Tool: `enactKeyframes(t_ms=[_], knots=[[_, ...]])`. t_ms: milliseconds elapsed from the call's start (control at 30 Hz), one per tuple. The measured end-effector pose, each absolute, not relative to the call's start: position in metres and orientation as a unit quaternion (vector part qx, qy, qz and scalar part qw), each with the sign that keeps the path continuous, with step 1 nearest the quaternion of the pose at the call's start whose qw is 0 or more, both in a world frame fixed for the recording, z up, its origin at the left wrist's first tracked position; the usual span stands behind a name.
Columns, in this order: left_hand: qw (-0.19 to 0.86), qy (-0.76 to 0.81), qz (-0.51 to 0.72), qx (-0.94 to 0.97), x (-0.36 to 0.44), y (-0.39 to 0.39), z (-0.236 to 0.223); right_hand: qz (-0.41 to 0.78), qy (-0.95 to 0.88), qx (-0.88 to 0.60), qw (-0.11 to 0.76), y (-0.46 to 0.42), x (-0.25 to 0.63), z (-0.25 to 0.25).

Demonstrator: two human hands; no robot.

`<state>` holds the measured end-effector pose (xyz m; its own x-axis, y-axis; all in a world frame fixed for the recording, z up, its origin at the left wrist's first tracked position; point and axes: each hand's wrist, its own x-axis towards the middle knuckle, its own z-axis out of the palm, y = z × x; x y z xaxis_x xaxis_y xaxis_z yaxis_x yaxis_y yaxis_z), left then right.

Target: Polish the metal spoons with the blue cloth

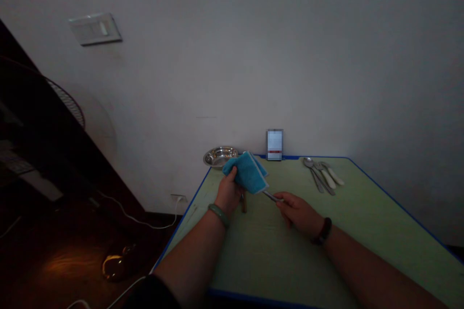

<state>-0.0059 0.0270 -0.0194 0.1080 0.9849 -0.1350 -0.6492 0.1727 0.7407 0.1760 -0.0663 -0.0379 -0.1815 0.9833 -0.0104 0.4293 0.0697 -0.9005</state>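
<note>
My left hand (227, 194) is closed on a folded blue towelling cloth (248, 172), its fingers (232, 173) curled over the near edge, apparently to keep the doubled layers together. My right hand (297, 215) is almost shut on a slim metal utensil (271, 195), its fingers (283, 200) pinching the handle. This grip seems to keep the hand clear of the cloth, as the utensil's far end disappears into the fold. With that end hidden, I cannot tell what kind of utensil it is.

Just below my left fingers, a small brown piece of wood (244, 202) shows on the green table top (290, 260), which is edged in blue. Beyond those fingers sits a steel bowl (219, 156). Ahead of my right fingers, to the right, spoons and other cutlery (321, 176) lie bunched together, apart from my hands. Farther ahead, a blurred card (274, 145) stands against the wall, just behind the table's far edge.
</note>
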Motion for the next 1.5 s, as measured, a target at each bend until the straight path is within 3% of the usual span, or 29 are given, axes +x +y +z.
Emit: enactKeyframes(t_ms=[1067, 1500], knots=[[0.682, 0.299, 0.584, 0.324, -0.008, 0.026, -0.023, 0.403, -0.671, -0.531, 0.325, -0.064, 0.178, -0.044], [0.728, 0.296, 0.578, 0.221, -0.007, 0.026, -0.016, 0.426, -0.636, -0.541, 0.349, -0.064, 0.176, -0.041]])
